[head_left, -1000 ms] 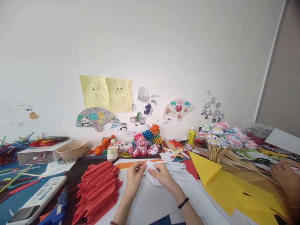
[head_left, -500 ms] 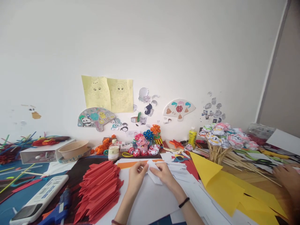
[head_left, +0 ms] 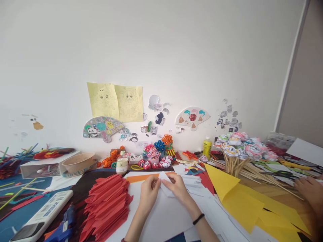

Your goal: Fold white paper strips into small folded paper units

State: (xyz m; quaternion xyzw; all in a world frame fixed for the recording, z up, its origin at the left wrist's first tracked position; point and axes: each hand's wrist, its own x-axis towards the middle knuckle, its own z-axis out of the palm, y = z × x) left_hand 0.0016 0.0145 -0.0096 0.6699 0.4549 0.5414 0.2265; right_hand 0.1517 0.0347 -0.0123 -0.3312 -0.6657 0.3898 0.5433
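My left hand (head_left: 148, 194) and my right hand (head_left: 178, 188) meet over a small folded piece of white paper (head_left: 165, 181), pinching it together from either side above a large white sheet (head_left: 161, 215). A black band sits on my right wrist. Just left of my left hand lies a big stack of folded red paper pieces (head_left: 106, 205). An orange strip (head_left: 140, 177) shows just beyond my fingers.
Yellow sheets (head_left: 242, 198) spread to the right, with paper flowers on wooden sticks (head_left: 239, 149) behind them. Another person's hand (head_left: 306, 191) rests at the far right edge. A blue glue gun (head_left: 63, 225), a white remote (head_left: 40, 215), a bowl (head_left: 77, 161) and a glue bottle (head_left: 207, 147) stand around.
My hands have closed in a little tighter on the white paper, folding it smaller. The other person's hand at the right has shifted slightly.
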